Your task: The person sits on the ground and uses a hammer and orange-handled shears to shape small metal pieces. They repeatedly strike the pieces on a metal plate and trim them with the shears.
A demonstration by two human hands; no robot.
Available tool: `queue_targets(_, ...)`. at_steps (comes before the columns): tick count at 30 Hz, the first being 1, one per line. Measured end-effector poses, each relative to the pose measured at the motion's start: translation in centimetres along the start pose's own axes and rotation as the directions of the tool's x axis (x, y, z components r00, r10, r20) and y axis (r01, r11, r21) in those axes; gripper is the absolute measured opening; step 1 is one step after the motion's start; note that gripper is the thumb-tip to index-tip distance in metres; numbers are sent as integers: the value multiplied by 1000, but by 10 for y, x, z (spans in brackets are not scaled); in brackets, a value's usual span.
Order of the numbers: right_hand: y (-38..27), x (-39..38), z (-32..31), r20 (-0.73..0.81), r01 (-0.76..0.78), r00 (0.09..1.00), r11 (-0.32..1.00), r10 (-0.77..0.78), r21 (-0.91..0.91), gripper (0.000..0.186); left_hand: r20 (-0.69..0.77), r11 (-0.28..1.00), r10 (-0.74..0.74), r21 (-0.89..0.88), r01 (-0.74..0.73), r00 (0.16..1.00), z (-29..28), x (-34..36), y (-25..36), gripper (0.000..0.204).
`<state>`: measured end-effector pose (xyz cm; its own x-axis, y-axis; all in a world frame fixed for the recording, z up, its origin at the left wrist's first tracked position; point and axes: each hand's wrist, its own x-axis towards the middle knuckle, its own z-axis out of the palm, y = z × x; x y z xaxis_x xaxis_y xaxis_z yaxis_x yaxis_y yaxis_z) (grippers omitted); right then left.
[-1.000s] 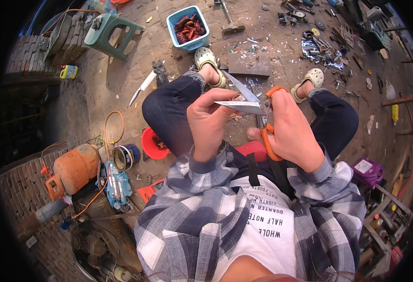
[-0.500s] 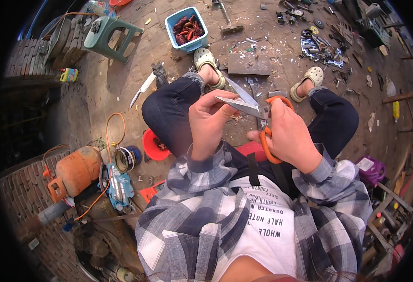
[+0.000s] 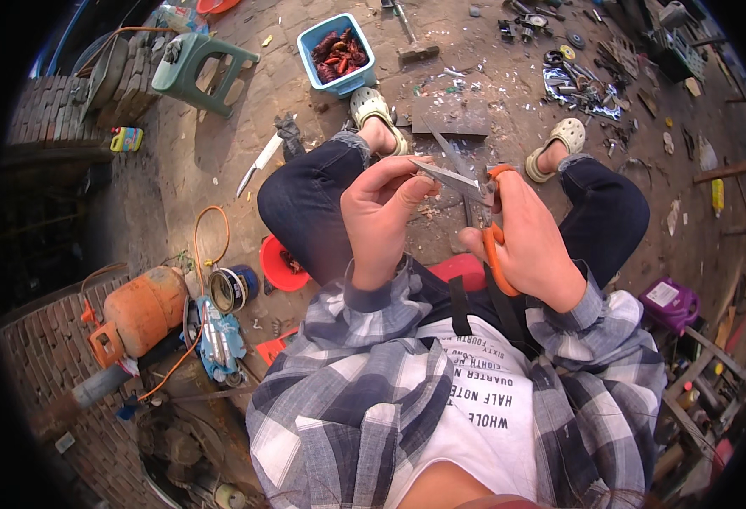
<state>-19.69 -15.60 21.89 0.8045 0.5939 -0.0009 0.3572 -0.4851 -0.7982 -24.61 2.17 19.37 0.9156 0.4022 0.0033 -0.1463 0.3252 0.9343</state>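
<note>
My right hand (image 3: 532, 242) is wrapped round the orange handles of a pair of scissors (image 3: 460, 180), held in front of my lap. The grey blades stand apart and point up and to the left. My left hand (image 3: 381, 208) is closed in a pinch beside the lower blade, fingertips close to its tip. Some small pale bit shows at those fingertips, too small to name. Beyond my feet stands a light blue tub (image 3: 336, 56) holding dark red pieces that look like crayfish. Left of my lap is a red bowl (image 3: 283, 263) with a few dark scraps.
A white-bladed knife (image 3: 258, 165) lies on the floor near my left knee, with a green stool (image 3: 199, 72) farther off. An orange gas cylinder (image 3: 142, 310) and its hose are at the left. Metal parts (image 3: 581, 89) and a hammer (image 3: 415, 53) lie ahead; a purple jug (image 3: 672, 304) stands right.
The scissors and my right hand have shifted slightly right, and the blades tilt more upward. My left hand stays nearly in place, still pinching.
</note>
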Motion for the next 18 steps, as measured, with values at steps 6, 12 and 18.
queue_targets(6,-1,5,0,-27,86,996,989,-90,-124,64,4,987,32,160,-33,999,1,-2,3,20)
queue_targets(12,2,0,8,-28,88,995,985,-93,-145,68,5,983,102,154,-102,995,3,-3,0,20)
queue_targets(18,-1,-1,8,30,-7,1000,995,10,-104,56,-5,999,-45,25,45,999,0,-5,-1,21)
